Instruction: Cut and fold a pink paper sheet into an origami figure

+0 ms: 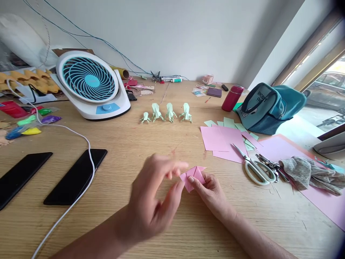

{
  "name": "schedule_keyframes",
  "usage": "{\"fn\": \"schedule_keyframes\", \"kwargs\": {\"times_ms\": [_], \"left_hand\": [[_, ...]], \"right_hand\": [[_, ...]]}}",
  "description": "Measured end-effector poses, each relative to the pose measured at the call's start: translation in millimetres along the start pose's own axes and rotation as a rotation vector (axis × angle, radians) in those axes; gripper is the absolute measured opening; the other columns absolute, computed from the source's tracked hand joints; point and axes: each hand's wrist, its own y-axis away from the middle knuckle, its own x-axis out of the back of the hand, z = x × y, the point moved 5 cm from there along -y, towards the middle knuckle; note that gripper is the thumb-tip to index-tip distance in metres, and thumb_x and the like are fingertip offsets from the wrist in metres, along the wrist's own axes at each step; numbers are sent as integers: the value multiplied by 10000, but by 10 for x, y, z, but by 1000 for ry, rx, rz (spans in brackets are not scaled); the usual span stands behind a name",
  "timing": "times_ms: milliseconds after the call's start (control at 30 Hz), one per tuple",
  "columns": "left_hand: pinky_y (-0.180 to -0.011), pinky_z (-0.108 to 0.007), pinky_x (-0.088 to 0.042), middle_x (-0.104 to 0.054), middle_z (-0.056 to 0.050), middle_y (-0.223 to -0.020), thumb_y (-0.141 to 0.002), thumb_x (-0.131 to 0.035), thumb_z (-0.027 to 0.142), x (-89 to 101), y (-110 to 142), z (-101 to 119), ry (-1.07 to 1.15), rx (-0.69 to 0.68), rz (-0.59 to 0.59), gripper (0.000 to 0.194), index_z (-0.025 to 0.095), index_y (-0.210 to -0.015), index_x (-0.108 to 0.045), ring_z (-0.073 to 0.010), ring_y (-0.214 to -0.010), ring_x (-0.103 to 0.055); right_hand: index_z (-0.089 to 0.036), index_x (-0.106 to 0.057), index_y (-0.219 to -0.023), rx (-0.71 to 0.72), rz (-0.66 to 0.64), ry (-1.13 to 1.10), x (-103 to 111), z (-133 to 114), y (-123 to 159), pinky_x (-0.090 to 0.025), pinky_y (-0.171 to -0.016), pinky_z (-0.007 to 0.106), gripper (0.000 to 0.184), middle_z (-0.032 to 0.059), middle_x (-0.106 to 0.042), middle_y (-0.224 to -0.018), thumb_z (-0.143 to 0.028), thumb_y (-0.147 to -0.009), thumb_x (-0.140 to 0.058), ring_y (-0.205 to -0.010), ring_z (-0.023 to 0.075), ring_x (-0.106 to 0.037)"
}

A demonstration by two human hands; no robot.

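Note:
A small piece of folded pink paper [194, 175] is held above the near middle of the table. My right hand [212, 190] pinches it, thumb on top and fingers behind. Just left of it is my left hand [153, 194], slightly smeared by motion, with thumb and fingers apart and nothing between them. Its thumb tip comes close to the paper's left edge; whether they touch I cannot tell. Beyond my hands, several pale green origami figures [170, 113] stand in a row, the leftmost smaller than the others.
On the right lie pink sheets [215, 138], green paper pieces [229, 122], scissors [258, 171], keys [269, 164] and a grey cloth [312, 172]. Behind them stand a red bottle [232, 98] and a teal bag [269, 108]. Leftward are a fan [91, 84], two black phones or tablets [75, 176] and a white cable [90, 154].

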Motion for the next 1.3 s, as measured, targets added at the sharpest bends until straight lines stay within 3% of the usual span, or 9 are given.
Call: {"fn": "schedule_keyframes", "kwargs": {"times_ms": [100, 133, 200, 300, 500, 767, 1067, 1300], "left_hand": [[-728, -289, -477, -600, -24, -850, -943, -520, 203, -329, -262, -362, -21, 175, -206, 85, 184, -949, -603, -157, -802, -562], [-714, -282, -461, -593, -17, -821, -947, -516, 220, -419, -274, -457, -19, 207, -269, 114, 184, -866, -588, -155, -784, -553], [-667, -267, -419, -554, 1, -735, -964, -483, 233, -541, -239, -575, 3, 217, -369, 239, 182, -736, -531, -142, -714, -516], [-657, -259, -390, -507, 7, -709, -974, -452, 215, -587, -174, -615, 77, 158, -412, 283, 176, -698, -505, -129, -684, -484], [-597, -244, -324, -417, 34, -656, -937, -497, 174, -613, -168, -599, 137, 80, -392, 295, 178, -651, -428, -106, -619, -402], [-565, -241, -291, -362, 44, -645, -954, -454, 196, -657, -54, -728, 177, 217, -276, 317, 194, -654, -350, -102, -590, -347], [-591, -254, -295, -352, 44, -636, -956, -451, 249, -601, -41, -811, 154, 254, -205, 331, 198, -649, -337, -109, -597, -355], [-593, -255, -286, -319, 48, -623, -973, -424, 309, -622, -20, -852, 209, 323, -220, 372, 201, -639, -301, -109, -595, -336]], "right_hand": [[-202, -410, -590, 38, 5, -9, 21, -46, 21, -254, -519, 252, 467, -45, -325, -582, -540, -872, -567, -554, 101, -262], [-203, -404, -583, 45, 9, -2, 29, -50, 27, -250, -515, 251, 471, -46, -318, -582, -535, -869, -576, -553, 100, -254], [-204, -394, -571, 48, 17, 19, 40, -43, 35, -243, -509, 250, 483, -45, -314, -583, -537, -854, -598, -553, 100, -249], [-203, -397, -561, 37, 2, 31, 31, -30, 31, -239, -505, 251, 509, -43, -319, -584, -577, -837, -605, -553, 101, -253], [-204, -401, -555, -1, -44, -6, 0, -101, 15, -242, -500, 252, 557, -44, -318, -566, -666, -806, -587, -540, 100, -261], [-191, -465, -591, -54, -139, -32, -49, -64, 20, -208, -483, 255, 500, -51, -319, -557, -608, -798, -646, -524, 89, -237], [-171, -566, -626, -14, -155, -51, -55, -9, 19, -344, -570, 260, 425, 1, -517, -649, -537, -813, -676, -615, 130, -413], [-164, -634, -660, 28, -137, -43, -38, -38, 22, -366, -594, 255, 397, 10, -559, -663, -521, -832, -668, -631, 140, -458]]}}
